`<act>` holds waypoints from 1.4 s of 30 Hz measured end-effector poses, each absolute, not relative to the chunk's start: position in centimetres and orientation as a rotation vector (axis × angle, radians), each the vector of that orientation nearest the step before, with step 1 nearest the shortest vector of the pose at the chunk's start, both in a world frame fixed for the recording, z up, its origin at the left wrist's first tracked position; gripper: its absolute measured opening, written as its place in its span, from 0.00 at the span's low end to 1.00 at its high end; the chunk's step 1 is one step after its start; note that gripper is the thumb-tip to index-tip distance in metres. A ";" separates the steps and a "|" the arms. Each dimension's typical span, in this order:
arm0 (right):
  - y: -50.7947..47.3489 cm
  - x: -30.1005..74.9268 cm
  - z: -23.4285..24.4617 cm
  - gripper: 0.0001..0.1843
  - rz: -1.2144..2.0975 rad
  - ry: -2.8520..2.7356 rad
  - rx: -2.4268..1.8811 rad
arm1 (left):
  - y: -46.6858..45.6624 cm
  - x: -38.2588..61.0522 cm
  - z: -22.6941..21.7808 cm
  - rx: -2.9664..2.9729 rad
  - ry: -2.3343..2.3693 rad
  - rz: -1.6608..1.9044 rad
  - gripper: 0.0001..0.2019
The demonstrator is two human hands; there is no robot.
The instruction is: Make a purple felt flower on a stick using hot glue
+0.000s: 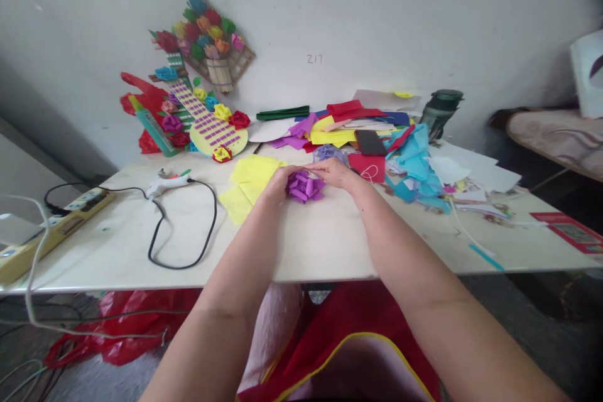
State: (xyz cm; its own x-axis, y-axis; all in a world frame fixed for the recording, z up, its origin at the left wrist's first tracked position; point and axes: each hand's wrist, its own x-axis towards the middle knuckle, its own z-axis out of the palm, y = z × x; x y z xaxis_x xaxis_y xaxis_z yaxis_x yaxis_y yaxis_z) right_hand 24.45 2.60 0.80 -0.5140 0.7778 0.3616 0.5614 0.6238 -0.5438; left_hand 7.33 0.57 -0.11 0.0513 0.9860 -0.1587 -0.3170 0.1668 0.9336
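A purple crepe-paper flower [306, 188] with curled petals is between my two hands, low over the white table near its middle. My left hand [281, 181] closes around its left and far side, most of the fingers hidden behind the petals. From the right, my right hand [333, 173] reaches along the far edge with fingers together, and the fingertips of both hands meet there. Yellow crepe paper [252, 182] lies just left of my left hand. Close to my right hand are a red paper piece [370, 166] and a bundle of purple-grey string [330, 152].
A glue gun [167, 185] with a looping black cord and a power strip [61, 226] lie on the left. A glue bottle [155, 129] stands by a flower-decorated paper guitar [217, 132]. Coloured paper, a phone [370, 142] and a dark bottle [441, 112] fill the back right.
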 end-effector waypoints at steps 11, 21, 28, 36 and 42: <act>2.3 24.5 1.2 0.19 0.486 -2.279 -1.063 | 0.6 7.1 -0.3 0.971 1.066 1.202 0.05; 2.4 24.3 0.9 0.17 0.534 -2.191 -1.041 | 0.2 7.1 -0.1 1.018 0.993 1.215 0.05; 2.3 24.1 1.0 0.17 0.496 -2.191 -1.059 | -0.1 7.2 0.1 1.102 0.999 1.182 0.07; 2.3 24.0 1.1 0.16 0.334 -2.215 -1.107 | -0.2 7.3 0.2 1.099 0.965 1.163 0.05; 2.1 23.9 1.5 0.15 0.223 -2.249 -1.123 | 0.1 7.4 -0.1 1.007 0.983 1.195 0.05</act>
State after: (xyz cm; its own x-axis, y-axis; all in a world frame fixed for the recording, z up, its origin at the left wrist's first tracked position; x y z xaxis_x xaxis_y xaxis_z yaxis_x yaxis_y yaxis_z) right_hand 23.90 2.14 1.46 -0.4556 0.7710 0.4449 0.6687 0.6263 -0.4007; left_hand 7.42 0.15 -0.14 0.1067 0.9923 -0.0629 -0.2535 0.0884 0.9633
